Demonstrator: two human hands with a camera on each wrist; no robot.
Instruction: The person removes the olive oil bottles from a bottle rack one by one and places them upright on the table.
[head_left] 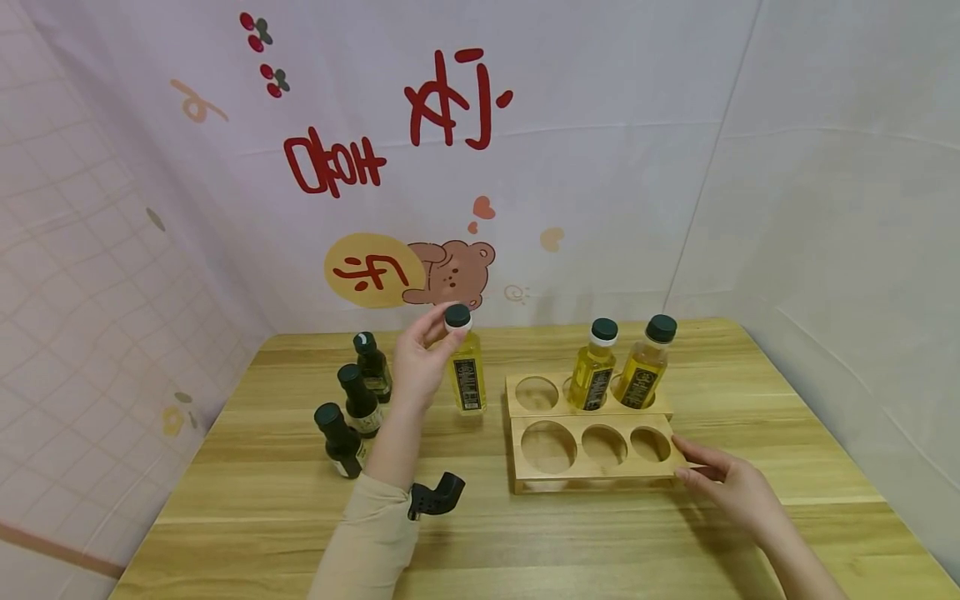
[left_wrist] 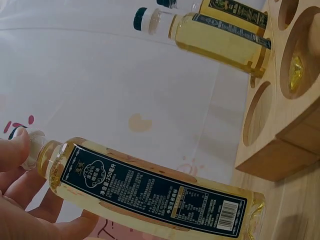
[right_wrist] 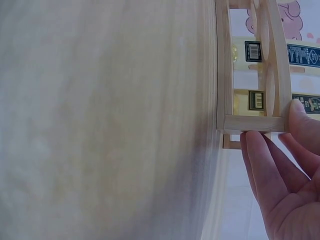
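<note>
My left hand [head_left: 422, 358] grips an oil bottle [head_left: 467, 375] by its neck, just under the dark green cap. The bottle holds yellow oil, stands upright left of the rack and bears a dark label, seen close up in the left wrist view. At the other side, my right hand [head_left: 738, 492] holds the right end of a two-tier wooden rack [head_left: 592, 479], thumb at its top edge and fingers against the end panel [right_wrist: 255, 123]. Two similar oil bottles, one [head_left: 592, 379] in the middle and one [head_left: 643, 375] at the right, sit in the rack's rear holes.
Three smaller dark bottles with green caps, the nearest [head_left: 341, 442] in front, stand in a row on the wooden table [head_left: 247, 492] at the left. A printed cloth [head_left: 600, 167] hangs behind the table. The rack's front tier has round holes with no bottles in them.
</note>
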